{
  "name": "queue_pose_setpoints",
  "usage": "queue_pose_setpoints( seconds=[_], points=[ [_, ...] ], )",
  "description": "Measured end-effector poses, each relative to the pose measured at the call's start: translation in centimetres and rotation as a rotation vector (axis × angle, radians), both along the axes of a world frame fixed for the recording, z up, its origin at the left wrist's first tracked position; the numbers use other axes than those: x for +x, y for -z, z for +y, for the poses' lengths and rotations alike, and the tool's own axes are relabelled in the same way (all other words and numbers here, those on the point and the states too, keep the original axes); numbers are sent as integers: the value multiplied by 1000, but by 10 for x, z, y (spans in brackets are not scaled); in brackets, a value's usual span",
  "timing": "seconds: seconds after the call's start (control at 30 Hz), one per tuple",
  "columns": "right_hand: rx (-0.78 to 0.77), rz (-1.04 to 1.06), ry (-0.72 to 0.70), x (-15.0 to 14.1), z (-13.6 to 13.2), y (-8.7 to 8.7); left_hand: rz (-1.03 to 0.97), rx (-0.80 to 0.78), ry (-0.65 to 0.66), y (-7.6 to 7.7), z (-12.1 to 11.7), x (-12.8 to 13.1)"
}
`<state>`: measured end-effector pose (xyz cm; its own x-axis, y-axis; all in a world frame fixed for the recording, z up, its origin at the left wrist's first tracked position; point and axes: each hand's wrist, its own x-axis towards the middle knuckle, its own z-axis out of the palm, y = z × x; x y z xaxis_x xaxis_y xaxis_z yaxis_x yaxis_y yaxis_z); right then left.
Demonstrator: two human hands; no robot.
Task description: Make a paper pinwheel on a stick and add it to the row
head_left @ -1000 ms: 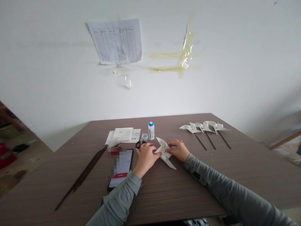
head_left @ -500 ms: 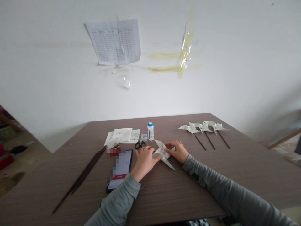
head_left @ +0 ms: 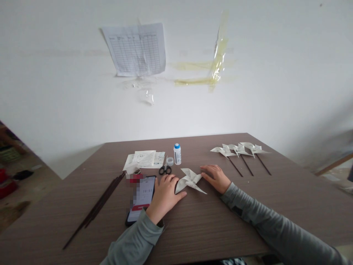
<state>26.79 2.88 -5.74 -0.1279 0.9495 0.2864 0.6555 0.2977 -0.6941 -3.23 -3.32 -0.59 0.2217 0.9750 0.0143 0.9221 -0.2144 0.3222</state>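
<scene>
Between my two hands a folded paper pinwheel [head_left: 191, 181] with printed text lies on the brown table [head_left: 220, 224]. My left hand [head_left: 165, 197] is at its left side, fingers spread and thumb stretched out, close to the paper; whether the fingertips touch it I cannot tell. On the other side my right hand [head_left: 216, 178] rests with fingers apart, its fingertips at the tip of the right blade. Neither hand grips anything. A phone [head_left: 142, 198] with a lit screen lies just left of my left hand.
Behind the pinwheel stand a glue bottle [head_left: 177, 154] with a blue cap, a small clear cup [head_left: 170, 161] and black-handled scissors [head_left: 165, 169]. Paper sheets [head_left: 145, 159] lie further left, dark sticks [head_left: 96, 204] below them. Several pinwheels on sticks [head_left: 239, 149] lie at the back right.
Both hands have loosened from the pinwheel and drawn apart, the right hand moving right and the left slightly left and down. The pinwheel now lies turned a little, its centre uncovered.
</scene>
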Motion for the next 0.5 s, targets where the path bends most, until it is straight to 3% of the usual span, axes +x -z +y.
queue_pose_setpoints(
  seconds=[0.33, 0.5],
  points=[
    [-10, -3, 29, 3, -3, -1, 13, -43, -32, -8, -5, 4],
    [-14, -6, -12, 8, -1, 4, -11, -5, -19, -2, -1, 0]
  ],
)
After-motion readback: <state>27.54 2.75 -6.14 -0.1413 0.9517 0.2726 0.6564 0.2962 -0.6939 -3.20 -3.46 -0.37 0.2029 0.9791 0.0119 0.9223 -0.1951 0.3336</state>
